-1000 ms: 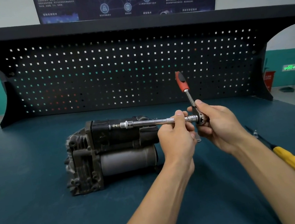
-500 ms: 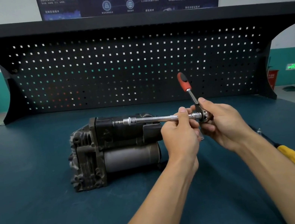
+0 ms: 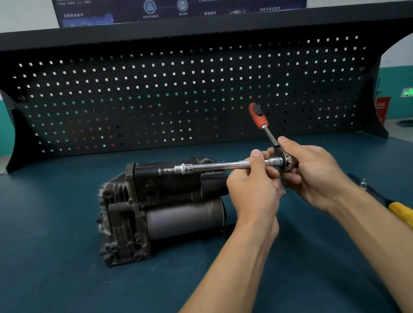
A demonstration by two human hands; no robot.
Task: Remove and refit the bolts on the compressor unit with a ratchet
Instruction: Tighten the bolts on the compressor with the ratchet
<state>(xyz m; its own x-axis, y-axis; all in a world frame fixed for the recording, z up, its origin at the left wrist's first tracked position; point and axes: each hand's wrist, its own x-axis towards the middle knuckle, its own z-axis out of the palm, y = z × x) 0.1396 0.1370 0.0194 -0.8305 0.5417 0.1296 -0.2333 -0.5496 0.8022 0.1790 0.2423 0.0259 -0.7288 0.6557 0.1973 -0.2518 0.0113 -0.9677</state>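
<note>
On the blue desk (image 3: 58, 292), centre-left: compressor unit (image 3: 159, 208), cast metal, looks heavy, likely to stay put under torque. Ratchet (image 3: 269, 134) handle up; long extension bar (image 3: 218, 166) runs level into the unit's upper housing, bolt hidden. Left hand (image 3: 254, 189) curled round the bar's knurled end. Right hand (image 3: 313, 173) wrapped about the ratchet head. Steel stiff, slick; best leverage at the red grip.

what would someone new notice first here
Two hands meet mid-frame on a ratchet: the left hand pinches its long shiny extension bar, the right hand holds the head, red handle pointing up. The bar reaches left to a grimy compressor on the blue-green bench. A yellow-handled screwdriver lies at right.
</note>
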